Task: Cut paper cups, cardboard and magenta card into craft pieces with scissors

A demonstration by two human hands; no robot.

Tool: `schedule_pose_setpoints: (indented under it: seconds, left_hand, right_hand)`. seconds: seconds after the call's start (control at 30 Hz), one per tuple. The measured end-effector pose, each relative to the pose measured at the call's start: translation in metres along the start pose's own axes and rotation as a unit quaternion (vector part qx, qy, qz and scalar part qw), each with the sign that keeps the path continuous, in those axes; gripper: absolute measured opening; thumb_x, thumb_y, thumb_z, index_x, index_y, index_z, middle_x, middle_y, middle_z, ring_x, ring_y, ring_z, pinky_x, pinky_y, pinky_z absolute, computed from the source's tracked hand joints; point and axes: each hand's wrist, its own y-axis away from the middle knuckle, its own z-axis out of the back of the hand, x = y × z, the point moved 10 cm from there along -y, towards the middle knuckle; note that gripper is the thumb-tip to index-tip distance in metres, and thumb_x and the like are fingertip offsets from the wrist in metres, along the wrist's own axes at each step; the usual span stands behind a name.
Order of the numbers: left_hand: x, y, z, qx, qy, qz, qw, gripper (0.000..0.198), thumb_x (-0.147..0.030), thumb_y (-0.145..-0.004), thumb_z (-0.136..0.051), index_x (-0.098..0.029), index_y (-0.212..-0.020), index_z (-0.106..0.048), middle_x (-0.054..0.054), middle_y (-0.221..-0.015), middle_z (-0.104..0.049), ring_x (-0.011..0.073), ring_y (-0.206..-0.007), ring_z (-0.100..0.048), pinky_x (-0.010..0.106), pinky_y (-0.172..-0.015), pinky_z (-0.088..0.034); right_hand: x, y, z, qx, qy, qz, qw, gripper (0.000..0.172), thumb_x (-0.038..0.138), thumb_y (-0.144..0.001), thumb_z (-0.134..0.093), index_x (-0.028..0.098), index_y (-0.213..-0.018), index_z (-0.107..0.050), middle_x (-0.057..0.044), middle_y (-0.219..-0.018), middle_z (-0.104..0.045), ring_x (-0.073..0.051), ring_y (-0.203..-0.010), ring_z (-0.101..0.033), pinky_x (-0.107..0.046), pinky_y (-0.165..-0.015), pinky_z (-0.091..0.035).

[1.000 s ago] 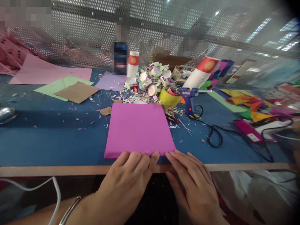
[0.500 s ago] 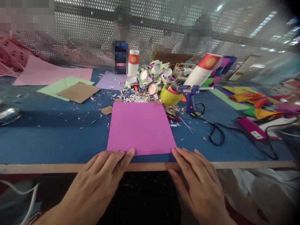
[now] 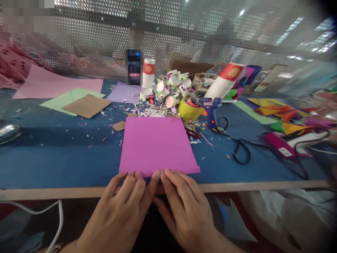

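A magenta sheet of paper (image 3: 155, 146) lies flat on the blue tabletop in front of me, its near edge close to the table's edge. At the sheet's near right corner a narrow strip looks folded over. My left hand (image 3: 122, 205) bears on the left part of that near edge, fingers bent and closed on the paper. Beside it, my right hand (image 3: 185, 207) touches the middle of the edge with outstretched fingertips, its thumb apart and lower down. The two hands meet near the left thumb tip. What lies under the fingertips is hidden.
Behind the sheet are paper scraps, a heap of cut paper-cup pieces (image 3: 171, 86), yellow tape (image 3: 189, 110) and a blue glue gun (image 3: 212, 110). Its cord runs right toward a magenta power strip (image 3: 280, 144). Cup stacks (image 3: 225, 80), brown card (image 3: 86, 106) and coloured papers lie around.
My right hand has moved left along the near edge, from the right corner to the middle, beside my left hand. The left fingers are now more bent. The right corner is uncovered.
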Motion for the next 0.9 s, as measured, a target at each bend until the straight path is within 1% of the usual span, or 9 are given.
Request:
schedule_pose_setpoints:
  seconds: [0.23, 0.43, 0.53, 0.6, 0.63, 0.67, 0.7, 0.8, 0.9]
  left_hand:
    - [0.008, -0.005, 0.007, 0.002, 0.018, -0.009, 1.000, 0.068, -0.013, -0.086, -0.051, -0.013, -0.153, -0.038, 0.012, -0.114, -0.062, 0.0273, -0.101, -0.056, 0.046, -0.090, -0.044]
    - [0.016, 0.000, 0.004, 0.014, 0.028, -0.018, 0.999, 0.068, -0.011, -0.089, -0.048, -0.014, -0.155, -0.033, 0.011, -0.112, -0.064, 0.0265, -0.096, -0.058, 0.044, -0.082, -0.048]
    - [0.015, -0.002, 0.003, 0.008, 0.053, 0.005, 0.999, 0.067, -0.011, -0.089, -0.048, -0.017, -0.155, -0.035, 0.009, -0.115, -0.066, 0.0256, -0.099, -0.059, 0.045, -0.089, -0.046]
    - [0.006, -0.008, 0.009, -0.029, 0.078, 0.012, 0.996, 0.061, -0.014, -0.092, -0.046, -0.017, -0.152, -0.040, 0.008, -0.131, -0.062, 0.0257, -0.116, -0.057, 0.043, -0.100, -0.042]
    - [-0.004, -0.013, 0.013, -0.050, 0.092, -0.013, 0.994, 0.057, -0.017, -0.094, -0.043, -0.016, -0.151, -0.042, 0.007, -0.143, -0.057, 0.0247, -0.127, -0.052, 0.040, -0.106, -0.038]
    - [-0.016, -0.017, 0.018, -0.080, 0.099, -0.041, 0.991, 0.052, -0.022, -0.098, -0.040, -0.014, -0.149, -0.045, 0.006, -0.148, -0.053, 0.0229, -0.134, -0.047, 0.037, -0.110, -0.036]
    - [-0.022, -0.021, 0.018, -0.088, 0.102, -0.047, 0.990, 0.050, -0.023, -0.100, -0.038, -0.012, -0.147, -0.047, 0.006, -0.151, -0.052, 0.0210, -0.138, -0.044, 0.034, -0.113, -0.033]
    - [-0.031, -0.029, 0.011, -0.089, 0.094, -0.048, 0.990, 0.050, -0.019, -0.101, -0.033, -0.008, -0.148, -0.045, 0.008, -0.154, -0.048, 0.0200, -0.142, -0.042, 0.034, -0.118, -0.029]
    - [-0.025, -0.023, 0.001, -0.077, 0.094, -0.050, 0.991, 0.055, -0.014, -0.098, -0.034, -0.010, -0.153, -0.036, 0.007, -0.160, -0.039, 0.0207, -0.147, -0.035, 0.036, -0.121, -0.026]
  right_hand:
    - [-0.010, 0.000, 0.005, 0.011, -0.025, -0.004, 1.000, 0.031, 0.023, -0.096, -0.061, 0.006, -0.120, -0.070, -0.014, -0.115, -0.074, -0.026, -0.108, -0.066, -0.042, -0.092, -0.060]
    - [-0.030, 0.015, 0.011, 0.023, 0.000, -0.016, 1.000, 0.037, 0.019, -0.095, -0.063, 0.003, -0.128, -0.064, -0.018, -0.118, -0.070, -0.028, -0.110, -0.063, -0.045, -0.093, -0.057]
    - [-0.037, 0.022, 0.013, 0.029, 0.009, -0.016, 0.999, 0.039, 0.019, -0.094, -0.064, 0.003, -0.130, -0.062, -0.018, -0.121, -0.067, -0.028, -0.114, -0.060, -0.046, -0.098, -0.053]
    - [-0.038, 0.023, 0.015, 0.021, 0.008, -0.015, 1.000, 0.039, 0.018, -0.093, -0.065, 0.003, -0.129, -0.062, -0.018, -0.121, -0.067, -0.029, -0.114, -0.060, -0.046, -0.098, -0.052]
    - [-0.038, 0.023, 0.016, 0.014, 0.006, -0.015, 1.000, 0.038, 0.016, -0.092, -0.066, 0.003, -0.127, -0.063, -0.018, -0.119, -0.067, -0.028, -0.113, -0.061, -0.046, -0.097, -0.053]
    - [-0.038, 0.022, 0.016, 0.007, 0.005, -0.016, 1.000, 0.036, 0.014, -0.092, -0.066, 0.003, -0.125, -0.064, -0.018, -0.117, -0.068, -0.028, -0.111, -0.062, -0.046, -0.096, -0.053]
    - [-0.038, 0.021, 0.017, 0.002, 0.002, -0.018, 1.000, 0.034, 0.013, -0.091, -0.066, 0.003, -0.124, -0.064, -0.018, -0.116, -0.068, -0.028, -0.110, -0.062, -0.046, -0.095, -0.053]
    - [-0.039, 0.019, 0.016, 0.000, -0.006, -0.020, 1.000, 0.033, 0.012, -0.091, -0.066, 0.004, -0.123, -0.064, -0.017, -0.115, -0.069, -0.028, -0.109, -0.063, -0.045, -0.095, -0.054]
    - [-0.041, 0.019, 0.016, 0.008, -0.009, -0.022, 1.000, 0.036, 0.013, -0.092, -0.065, 0.006, -0.127, -0.064, -0.016, -0.116, -0.069, -0.026, -0.109, -0.063, -0.043, -0.096, -0.053]
